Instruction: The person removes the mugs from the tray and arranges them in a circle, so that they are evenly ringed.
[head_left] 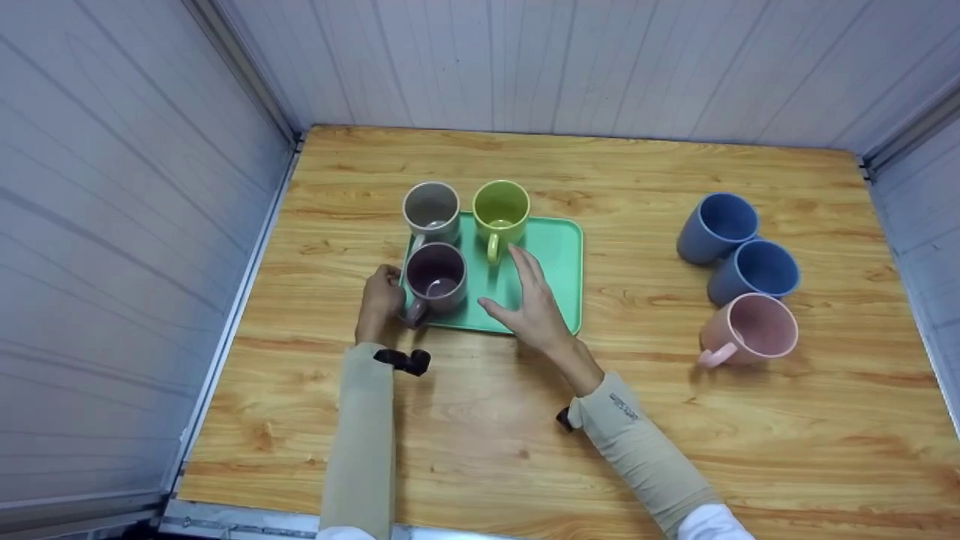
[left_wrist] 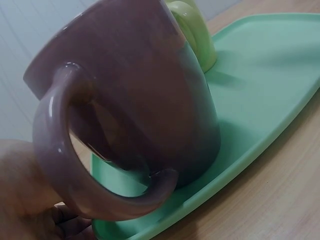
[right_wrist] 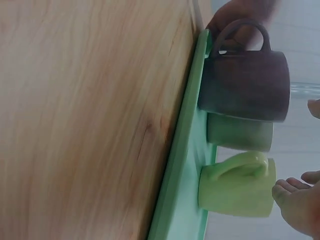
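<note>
Fingers curled, left hand [head_left: 382, 300] grips the green tray [head_left: 559, 277], nearer the bench's [head_left: 480, 457] left edge than its right; right hand [head_left: 537, 315] spread wide, holding nothing, purple mug [head_left: 442, 296] at the tray's near-left corner.

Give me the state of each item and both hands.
Green tray: resting on the table
Purple mug: upright on tray, looks empty
Gray mug: upright on tray, looks empty
Yellow mug: upright on tray, looks empty
Pink mug: upright on table, looks empty
Farther blue cup: upright on table
Nearer blue cup: upright on table
Left hand: curled at tray's left edge, seemingly gripping
Right hand: open, holding nothing
</note>
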